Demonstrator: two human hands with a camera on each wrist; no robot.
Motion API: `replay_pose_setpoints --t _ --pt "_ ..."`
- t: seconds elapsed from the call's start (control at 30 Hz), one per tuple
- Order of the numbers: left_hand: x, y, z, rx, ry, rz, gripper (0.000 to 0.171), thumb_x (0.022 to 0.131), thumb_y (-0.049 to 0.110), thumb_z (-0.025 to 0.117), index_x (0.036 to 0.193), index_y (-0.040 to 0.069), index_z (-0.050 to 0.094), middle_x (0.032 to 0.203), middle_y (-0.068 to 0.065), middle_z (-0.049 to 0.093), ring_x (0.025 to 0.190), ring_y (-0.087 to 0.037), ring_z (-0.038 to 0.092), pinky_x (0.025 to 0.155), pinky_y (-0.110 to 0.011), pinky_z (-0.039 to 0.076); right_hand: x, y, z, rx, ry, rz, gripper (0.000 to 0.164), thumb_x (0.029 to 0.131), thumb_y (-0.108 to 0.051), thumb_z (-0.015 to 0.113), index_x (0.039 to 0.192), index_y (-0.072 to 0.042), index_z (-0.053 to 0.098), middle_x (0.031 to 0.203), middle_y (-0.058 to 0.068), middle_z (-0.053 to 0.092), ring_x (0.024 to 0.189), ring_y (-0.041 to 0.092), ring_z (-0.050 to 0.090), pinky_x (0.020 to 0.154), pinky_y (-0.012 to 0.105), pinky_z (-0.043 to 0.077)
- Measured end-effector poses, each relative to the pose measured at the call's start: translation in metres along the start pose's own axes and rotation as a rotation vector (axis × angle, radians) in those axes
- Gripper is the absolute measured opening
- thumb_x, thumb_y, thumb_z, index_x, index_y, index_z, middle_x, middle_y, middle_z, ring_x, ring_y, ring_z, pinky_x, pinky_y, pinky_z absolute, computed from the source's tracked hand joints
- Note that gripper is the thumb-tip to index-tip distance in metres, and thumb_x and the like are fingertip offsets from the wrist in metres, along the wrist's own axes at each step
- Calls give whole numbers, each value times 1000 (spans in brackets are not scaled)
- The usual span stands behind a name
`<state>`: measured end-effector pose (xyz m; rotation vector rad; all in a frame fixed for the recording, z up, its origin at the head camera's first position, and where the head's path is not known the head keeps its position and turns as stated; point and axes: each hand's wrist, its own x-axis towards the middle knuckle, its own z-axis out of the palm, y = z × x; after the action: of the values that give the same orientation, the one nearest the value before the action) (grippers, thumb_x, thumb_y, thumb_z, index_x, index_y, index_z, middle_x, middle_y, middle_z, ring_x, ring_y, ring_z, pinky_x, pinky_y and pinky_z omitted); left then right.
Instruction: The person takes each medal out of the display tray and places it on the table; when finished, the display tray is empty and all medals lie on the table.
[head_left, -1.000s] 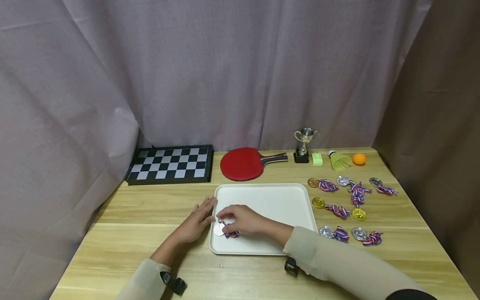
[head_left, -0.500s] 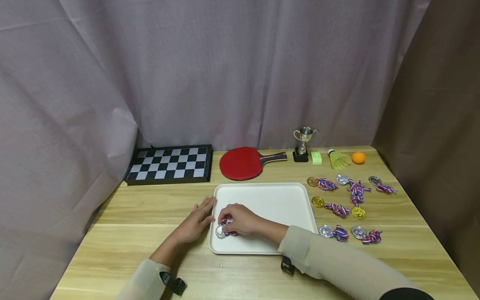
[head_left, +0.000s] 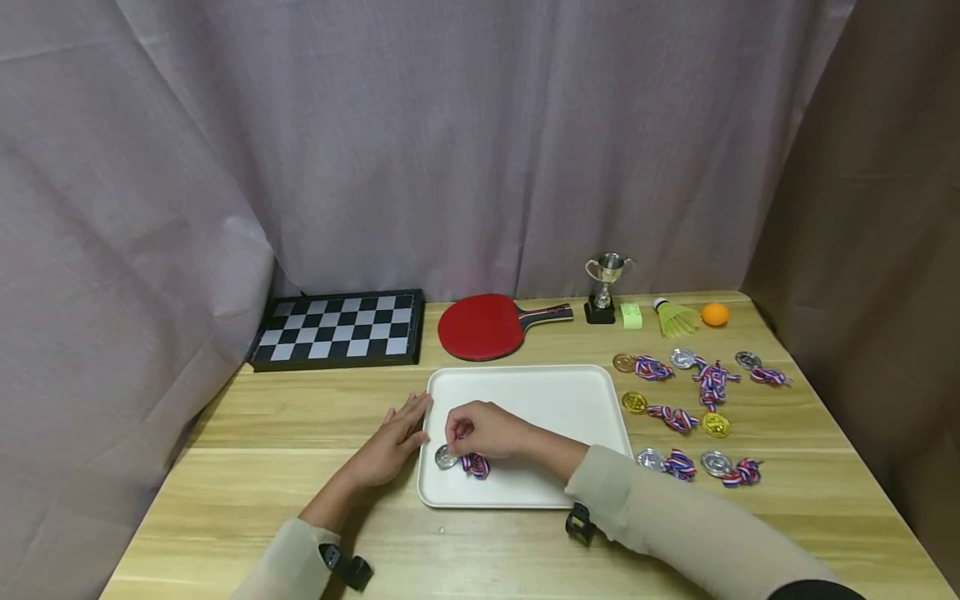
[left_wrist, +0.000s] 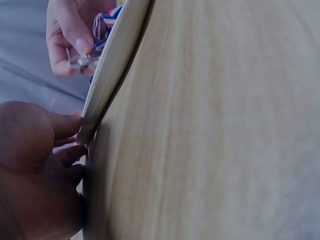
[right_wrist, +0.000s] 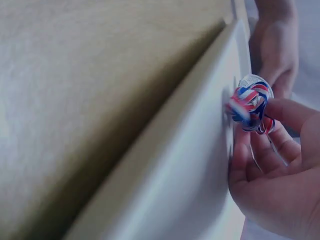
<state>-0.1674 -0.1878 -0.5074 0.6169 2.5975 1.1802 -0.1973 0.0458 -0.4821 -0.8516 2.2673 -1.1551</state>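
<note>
A silver medal (head_left: 446,457) with a red, white and blue ribbon (head_left: 475,465) is at the left end of the white tray (head_left: 555,392). My right hand (head_left: 491,429) pinches this medal between thumb and fingers; the left wrist view shows the medal (left_wrist: 84,63) edge-on at the fingertips. Bunched ribbon (right_wrist: 249,106) covers much of the medal in the right wrist view. Outside the tray, my left hand (head_left: 386,446) lies along the left edge with its fingers extended, the fingertips and thumb touching the rim (left_wrist: 107,75).
Several gold, silver and bronze medals (head_left: 634,403) with ribbons lie right of the tray. Along the back stand a chessboard (head_left: 341,329), a red table tennis bat (head_left: 480,327), a small trophy cup (head_left: 606,283), a green block (head_left: 632,316), a yellow shuttlecock (head_left: 675,318) and an orange ball (head_left: 715,314).
My right hand has shifted slightly right and back along the tray with the medal. The medal's face has gone from bright to darker grey, and more ribbon shows. My left hand has stayed put.
</note>
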Motion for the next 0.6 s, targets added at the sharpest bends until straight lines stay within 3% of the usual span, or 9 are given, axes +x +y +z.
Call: replay_pose_setpoints --t 0.33,0.47,0.6 --pt "1 1 0 9 -2 -14 62 107 9 52 161 -2 25 169 -18 21 158 -37 8 126 -61 -4 -30 12 -20 177 -41 17 7 89 -4 72 88 -6 66 74 -6 65 68 6 56 67 20 46" --pt "1 0 0 14 -6 -11 62 107 9 52 161 -2 24 169 -18 21 158 -37 8 126 -61 -3 -49 15 -29 226 -5 43 7 91 -4 71 97 -4 67 77 -2 68 68 7 58 64 20 46" --pt "1 -1 1 10 -5 -11 62 107 10 52 162 -2 24 169 -18 21 158 -37 8 126 -61 -3 -70 19 -39 241 51 43 18 92 -3 70 109 1 70 86 5 73 74 9 63 67 20 50"
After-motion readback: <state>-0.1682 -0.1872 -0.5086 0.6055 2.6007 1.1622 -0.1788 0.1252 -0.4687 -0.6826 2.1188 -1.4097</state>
